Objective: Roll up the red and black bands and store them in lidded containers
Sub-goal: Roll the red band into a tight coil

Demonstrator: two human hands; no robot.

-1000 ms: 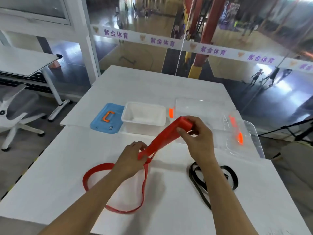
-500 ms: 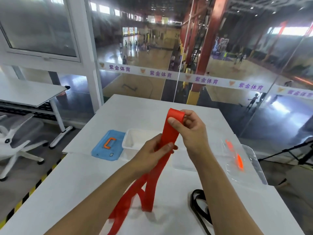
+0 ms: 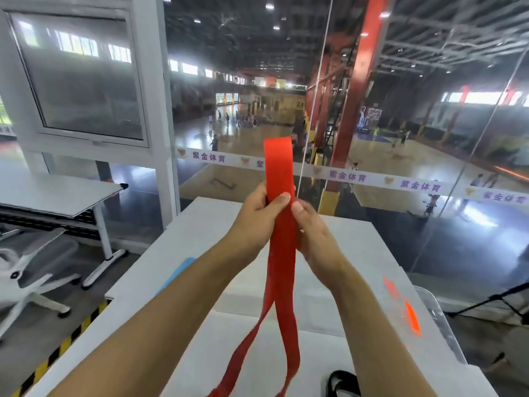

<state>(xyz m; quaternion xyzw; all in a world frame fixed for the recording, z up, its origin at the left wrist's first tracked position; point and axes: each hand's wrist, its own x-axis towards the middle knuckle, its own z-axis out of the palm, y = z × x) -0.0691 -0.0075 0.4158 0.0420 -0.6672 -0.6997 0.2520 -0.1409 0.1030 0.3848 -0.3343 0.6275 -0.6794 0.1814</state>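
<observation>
I hold the red band (image 3: 282, 270) upright in front of me, high above the white table (image 3: 200, 222). Its folded top end sticks up past my fingers, and two flat strands hang down to the table. My left hand (image 3: 259, 213) pinches the band from the left, thumb across its front. On the band's right side, my right hand (image 3: 312, 227) grips just below. The black band (image 3: 342, 382) lies on the table at the bottom edge, only partly in view. A clear lid with orange clips (image 3: 412, 319) rests at the right. The white container is hidden behind my arms.
A blue lid (image 3: 177, 272) peeks out left of my left forearm. A glass wall stands just behind the table, with a sports hall beyond. At the left are another white desk (image 3: 57, 193) and an office chair (image 3: 31, 270). Yellow-black tape marks the floor edge.
Both hands have lifted the red band higher and straightened it upright. My view has tilted up, so the containers and most of the black band have dropped out of sight.
</observation>
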